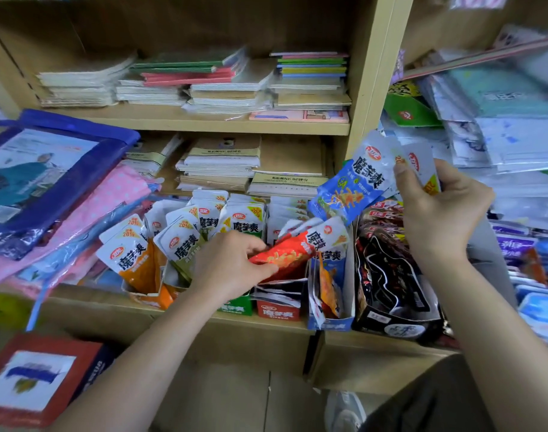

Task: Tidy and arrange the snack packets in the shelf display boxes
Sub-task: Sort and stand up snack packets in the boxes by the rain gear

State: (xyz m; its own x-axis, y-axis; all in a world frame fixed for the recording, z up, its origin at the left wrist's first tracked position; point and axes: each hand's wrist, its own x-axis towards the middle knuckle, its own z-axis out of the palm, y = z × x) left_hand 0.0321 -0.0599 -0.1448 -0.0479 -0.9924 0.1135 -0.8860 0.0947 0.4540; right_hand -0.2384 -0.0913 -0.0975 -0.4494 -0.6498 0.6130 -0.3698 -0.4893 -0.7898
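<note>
Snack packets (246,224), "魔芋爽" and "20%" labels

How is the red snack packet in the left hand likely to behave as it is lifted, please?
Probably floppy: the red packet looks thin and curves a little where the left hand pinches one end. Likely light, since a fingertip pinch alone seems to carry it. Its glossy film looks slippery, so the grip may slide.

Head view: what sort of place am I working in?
Probably a small shop selling stationery and snacks: wooden shelves stacked with notebooks, branded display boxes full of snack packets, and wrapped goods piled at right.
</note>
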